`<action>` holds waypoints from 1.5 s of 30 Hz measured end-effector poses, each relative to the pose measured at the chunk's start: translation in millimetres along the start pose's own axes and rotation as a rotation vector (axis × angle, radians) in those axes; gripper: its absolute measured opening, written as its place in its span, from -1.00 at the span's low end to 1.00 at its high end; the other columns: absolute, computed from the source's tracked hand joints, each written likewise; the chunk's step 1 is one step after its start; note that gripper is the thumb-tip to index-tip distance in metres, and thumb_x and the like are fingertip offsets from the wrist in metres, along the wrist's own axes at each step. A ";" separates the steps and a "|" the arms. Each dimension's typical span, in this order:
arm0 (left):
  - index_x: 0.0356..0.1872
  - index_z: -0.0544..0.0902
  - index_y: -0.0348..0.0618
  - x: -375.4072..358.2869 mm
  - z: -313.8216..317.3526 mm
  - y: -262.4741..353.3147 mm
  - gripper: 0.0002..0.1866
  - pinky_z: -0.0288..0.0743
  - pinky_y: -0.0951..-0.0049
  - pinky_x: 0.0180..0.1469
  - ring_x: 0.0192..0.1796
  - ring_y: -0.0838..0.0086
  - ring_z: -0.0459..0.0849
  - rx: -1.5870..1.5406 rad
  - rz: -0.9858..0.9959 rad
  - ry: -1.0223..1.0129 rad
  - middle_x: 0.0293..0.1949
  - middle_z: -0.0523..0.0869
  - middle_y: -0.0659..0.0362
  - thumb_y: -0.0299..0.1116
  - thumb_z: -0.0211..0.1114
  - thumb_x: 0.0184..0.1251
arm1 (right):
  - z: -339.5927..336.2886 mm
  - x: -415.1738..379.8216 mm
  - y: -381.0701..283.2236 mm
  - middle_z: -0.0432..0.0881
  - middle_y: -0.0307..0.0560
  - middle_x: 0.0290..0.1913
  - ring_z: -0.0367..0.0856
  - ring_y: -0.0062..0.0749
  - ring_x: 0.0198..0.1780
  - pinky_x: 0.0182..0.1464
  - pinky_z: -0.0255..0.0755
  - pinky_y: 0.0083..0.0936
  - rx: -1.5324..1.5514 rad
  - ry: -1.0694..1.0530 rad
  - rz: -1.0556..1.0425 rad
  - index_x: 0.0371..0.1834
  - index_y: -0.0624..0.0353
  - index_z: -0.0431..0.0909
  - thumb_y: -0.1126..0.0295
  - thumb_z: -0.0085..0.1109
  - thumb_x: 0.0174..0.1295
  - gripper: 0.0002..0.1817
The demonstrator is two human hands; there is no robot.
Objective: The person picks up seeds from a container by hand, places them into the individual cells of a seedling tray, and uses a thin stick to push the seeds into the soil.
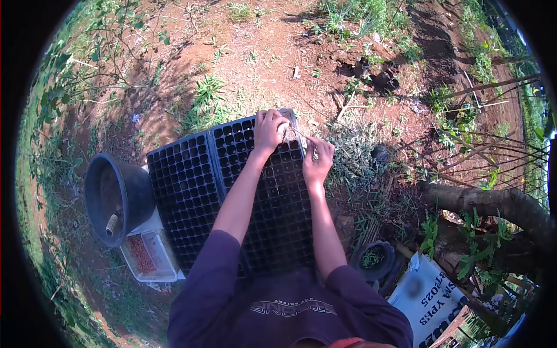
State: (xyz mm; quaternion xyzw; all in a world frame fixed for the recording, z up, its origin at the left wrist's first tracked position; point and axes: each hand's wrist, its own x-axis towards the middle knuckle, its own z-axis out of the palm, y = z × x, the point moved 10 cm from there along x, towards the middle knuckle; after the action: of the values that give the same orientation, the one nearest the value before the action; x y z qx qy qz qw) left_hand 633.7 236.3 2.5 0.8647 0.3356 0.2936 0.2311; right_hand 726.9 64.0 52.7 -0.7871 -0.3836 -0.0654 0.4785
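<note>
Two black seedling trays with rows of square cells lie side by side in front of me, a left tray and a right tray. My left hand is over the far end of the right tray, its fingers curled and closed; what they hold is hidden. Close to it, at the tray's right edge, my right hand pinches a thin stick that slants up toward the left fingers. Small pale specks show in several far cells of the right tray.
Left of the trays stands a dark bucket with a pale cylindrical object inside. Below it sits a clear container of reddish grains. A potted plant, a printed white sack and a thick branch are on the right.
</note>
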 end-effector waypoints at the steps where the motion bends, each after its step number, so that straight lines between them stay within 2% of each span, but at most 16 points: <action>1: -0.25 0.84 0.07 -0.5 1.8 -1.2 -0.88 0.42 0.24 0.24 0.10 0.15 0.47 0.001 -0.009 0.003 -0.07 0.69 0.26 -0.29 0.46 0.21 | -0.5 0.4 0.6 0.77 -0.17 -0.10 0.61 -0.20 -0.03 0.09 0.49 -0.31 0.007 0.007 0.002 -0.09 0.07 0.74 0.61 0.36 0.24 -0.78; 8: -0.21 0.86 0.11 -2.9 9.5 -2.3 -0.86 0.37 0.22 0.28 0.14 0.15 0.44 0.021 0.023 -0.024 0.02 0.64 0.25 -0.34 0.46 0.23 | -1.3 6.9 5.6 0.77 -0.18 -0.10 0.61 -0.22 -0.05 0.05 0.50 -0.32 0.030 0.007 0.013 -0.10 0.08 0.74 0.62 0.37 0.24 -0.78; 11: -0.12 0.81 0.06 -1.3 -5.4 1.2 -0.83 0.34 0.16 0.31 0.15 0.10 0.45 -0.020 0.004 0.059 0.02 0.64 0.16 -0.36 0.37 0.29 | -0.8 9.6 3.7 0.77 -0.17 -0.10 0.61 -0.21 -0.04 0.05 0.50 -0.32 0.048 0.011 -0.010 -0.10 0.08 0.74 0.62 0.36 0.24 -0.78; 15: -0.02 0.71 -0.01 -15.6 -28.5 -8.6 -0.78 0.29 0.11 0.34 0.19 0.11 0.44 0.045 -0.151 0.205 0.04 0.62 0.12 -0.40 0.33 0.33 | 12.6 13.3 -1.9 0.77 -0.14 -0.09 0.59 -0.16 -0.03 0.09 0.48 -0.30 0.087 -0.006 -0.090 -0.09 0.09 0.74 0.63 0.33 0.22 -0.76; 19: -0.03 0.71 0.02 -37.7 -33.3 -14.9 -0.80 0.27 0.12 0.41 0.28 0.11 0.37 0.057 -0.253 0.176 0.07 0.59 0.12 -0.41 0.32 0.35 | 34.2 17.2 0.1 0.76 -0.09 -0.09 0.59 -0.09 -0.02 0.12 0.46 -0.26 0.030 -0.172 -0.054 -0.08 0.14 0.73 0.63 0.27 0.21 -0.75; 29: -0.05 0.70 0.00 -59.1 -45.8 -23.9 -0.83 0.23 0.10 0.41 0.27 0.12 0.37 0.089 -0.255 0.199 0.06 0.58 0.13 -0.39 0.29 0.39 | 27.6 17.3 -9.2 0.76 -0.11 -0.14 0.62 -0.09 -0.07 0.05 0.51 -0.27 0.036 -0.080 -0.158 -0.11 0.14 0.73 0.69 0.27 0.16 -0.73; 35: -0.05 0.71 -0.01 -60.9 -51.3 -24.7 -0.82 0.22 0.11 0.40 0.27 0.13 0.36 0.074 -0.244 0.212 0.07 0.60 0.14 -0.44 0.30 0.37 | 29.6 18.0 -10.1 0.75 -0.11 -0.18 0.61 -0.04 -0.11 0.00 0.52 -0.22 0.023 -0.082 -0.155 -0.14 0.09 0.70 0.63 0.24 0.21 -0.78; 45: -0.05 0.70 -0.03 -62.6 -57.4 -24.4 -0.81 0.23 0.12 0.39 0.28 0.13 0.35 0.048 -0.230 0.220 0.08 0.60 0.14 -0.48 0.29 0.35 | 35.6 26.6 -19.2 0.75 -0.11 -0.15 0.60 -0.03 -0.06 0.05 0.52 -0.22 0.023 -0.131 -0.142 -0.14 0.11 0.71 0.61 0.21 0.22 -0.80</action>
State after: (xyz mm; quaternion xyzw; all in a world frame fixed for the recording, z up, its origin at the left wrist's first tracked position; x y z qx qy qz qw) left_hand 547.1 219.3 7.2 0.7885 0.4624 0.3503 0.2043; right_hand 723.2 111.8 59.7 -0.7548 -0.4698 -0.0433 0.4557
